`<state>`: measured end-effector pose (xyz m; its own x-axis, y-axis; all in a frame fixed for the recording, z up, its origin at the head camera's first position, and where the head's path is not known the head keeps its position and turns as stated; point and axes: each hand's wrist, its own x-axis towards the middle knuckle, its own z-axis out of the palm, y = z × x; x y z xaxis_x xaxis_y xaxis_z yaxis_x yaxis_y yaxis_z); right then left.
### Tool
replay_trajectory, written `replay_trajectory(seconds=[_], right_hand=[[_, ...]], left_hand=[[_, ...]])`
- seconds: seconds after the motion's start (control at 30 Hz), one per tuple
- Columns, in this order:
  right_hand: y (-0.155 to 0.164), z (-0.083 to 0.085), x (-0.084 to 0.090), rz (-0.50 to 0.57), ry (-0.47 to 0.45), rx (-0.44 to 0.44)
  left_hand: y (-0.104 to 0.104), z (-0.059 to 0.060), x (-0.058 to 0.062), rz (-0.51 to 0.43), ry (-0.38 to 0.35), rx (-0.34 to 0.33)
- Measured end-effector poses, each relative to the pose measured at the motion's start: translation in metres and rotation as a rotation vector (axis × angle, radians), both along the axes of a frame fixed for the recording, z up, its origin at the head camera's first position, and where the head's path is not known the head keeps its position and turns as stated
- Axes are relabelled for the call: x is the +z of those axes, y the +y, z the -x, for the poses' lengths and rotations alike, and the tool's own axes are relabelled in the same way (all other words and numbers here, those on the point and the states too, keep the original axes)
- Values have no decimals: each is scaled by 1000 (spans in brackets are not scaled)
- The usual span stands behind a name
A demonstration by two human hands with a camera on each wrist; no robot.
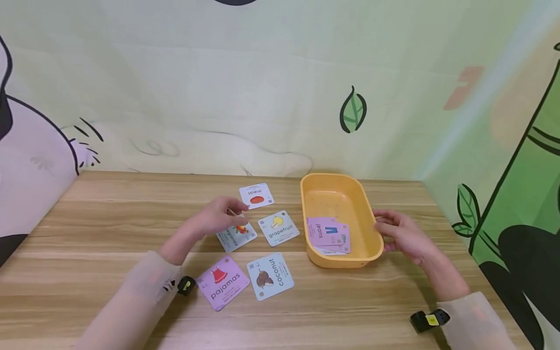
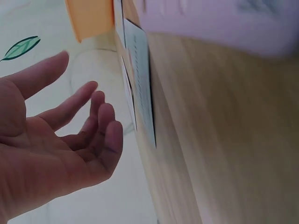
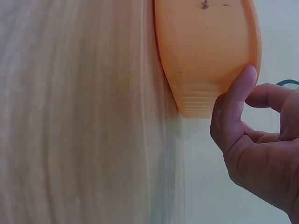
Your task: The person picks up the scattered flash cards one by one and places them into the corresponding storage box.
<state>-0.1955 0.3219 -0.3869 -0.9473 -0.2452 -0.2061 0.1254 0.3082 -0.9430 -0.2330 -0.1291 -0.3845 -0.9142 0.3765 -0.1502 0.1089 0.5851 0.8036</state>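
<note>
My left hand (image 1: pixel 220 214) hovers over the pomegranate card (image 1: pixel 236 238), its fingers loosely bent, with nothing seen between them in the left wrist view. Around it lie a meat card (image 1: pixel 256 196), a grapefruit card (image 1: pixel 278 228), a coconut card (image 1: pixel 270 277) and a purple pajamas card (image 1: pixel 223 283) with another card edge under it. On the right, my right hand (image 1: pixel 402 234) holds the rim of a yellow plastic bin (image 1: pixel 337 262), fingers curled at its side wall. Several cards lie inside the bin's near end, a purple jeans card (image 1: pixel 323 230) on top.
Everything sits on a wood-grain table (image 1: pixel 109 209). A printed cloth backdrop (image 1: pixel 197 97) rises right behind its far edge and along the right side. The bin stands near the table's back edge, to the right of the loose cards.
</note>
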Motion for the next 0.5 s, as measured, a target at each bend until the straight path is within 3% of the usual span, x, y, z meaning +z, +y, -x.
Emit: replay_trajectory(seconds=[0.2, 0.5], right_hand=[[0, 0, 0, 3, -2, 0], [0, 0, 1, -6, -7, 1]], left_hand=[[-6, -6, 0, 124, -3, 11], [-9, -11, 2, 327, 96, -23]])
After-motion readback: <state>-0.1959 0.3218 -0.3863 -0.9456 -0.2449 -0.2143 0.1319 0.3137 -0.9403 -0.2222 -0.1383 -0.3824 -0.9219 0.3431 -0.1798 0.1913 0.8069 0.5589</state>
